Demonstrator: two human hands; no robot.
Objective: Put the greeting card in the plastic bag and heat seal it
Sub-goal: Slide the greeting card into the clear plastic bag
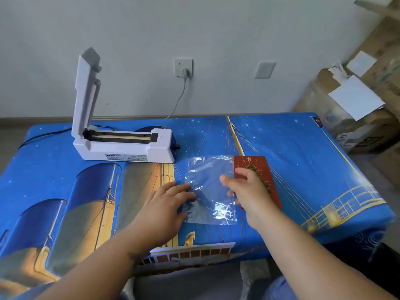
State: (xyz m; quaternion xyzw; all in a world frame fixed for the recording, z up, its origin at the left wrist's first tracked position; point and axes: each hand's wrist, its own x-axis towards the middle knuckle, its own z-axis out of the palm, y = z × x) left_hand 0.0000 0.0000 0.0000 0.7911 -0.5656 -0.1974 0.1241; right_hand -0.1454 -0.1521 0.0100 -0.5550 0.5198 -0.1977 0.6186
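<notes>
A clear plastic bag (208, 176) lies flat on the blue printed tablecloth (292, 152) in the middle. Touching its right edge is a red greeting card (263, 169) with a gold Christmas tree on it. My left hand (166, 204) rests palm down on the bag's left edge, fingers spread. My right hand (244, 189) sits over the seam between bag and card, fingers on the card and thumb over the bag; whether it grips either one is unclear. A white heat sealer (123, 146) stands at the back left with its lid arm raised upright.
The sealer's grey cord runs up to a wall socket (183, 68). Cardboard boxes (365, 100) with white papers are stacked to the right of the table. The table's front edge lies close to my body.
</notes>
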